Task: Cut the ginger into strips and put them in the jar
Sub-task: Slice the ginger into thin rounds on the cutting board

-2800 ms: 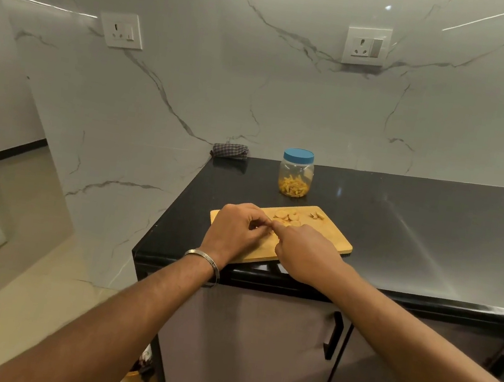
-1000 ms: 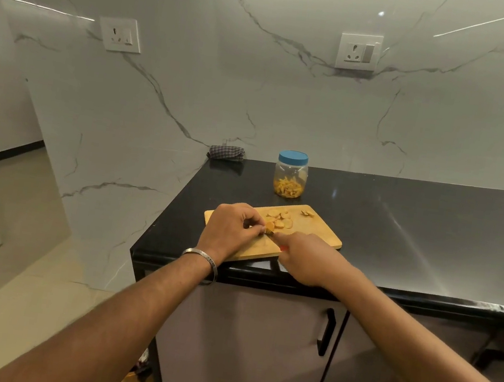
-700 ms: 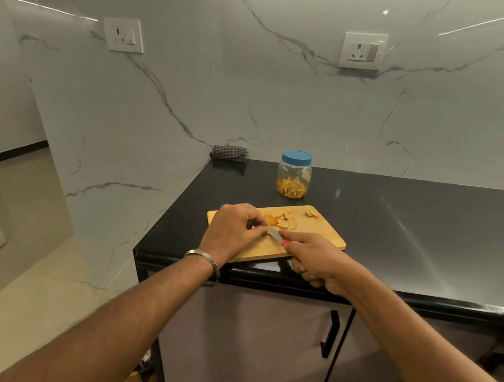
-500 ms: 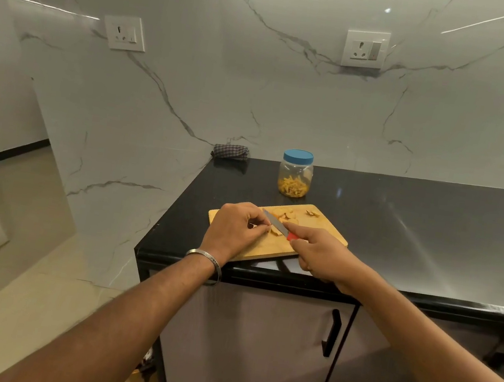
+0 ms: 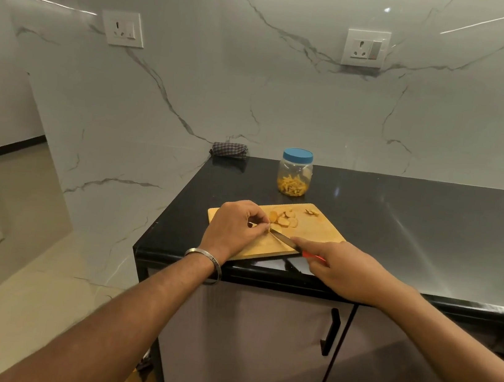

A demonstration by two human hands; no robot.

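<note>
A wooden cutting board [image 5: 319,229] lies at the near left corner of the black counter. Several round ginger slices [image 5: 284,219] lie on its far part, with a few scraps [image 5: 311,212] beyond them. My left hand [image 5: 234,227] pinches a small piece of ginger on the board with curled fingers. My right hand [image 5: 341,268] grips a red-handled knife [image 5: 284,238], its blade tip resting against the piece under my left fingertips. Behind the board stands a clear plastic jar [image 5: 294,177] with a blue lid, closed, holding yellow ginger strips at its bottom.
The black counter [image 5: 416,233] stretches to the right. A folded checked cloth [image 5: 229,149] lies at its back left corner against the marble wall. Two wall sockets [image 5: 365,48] sit above. The counter's left edge drops to the floor; cabinet doors are below.
My right hand has drawn the knife back toward me and to the right, lowering the blade onto the board beside my left fingertips. My left hand has stayed in place.
</note>
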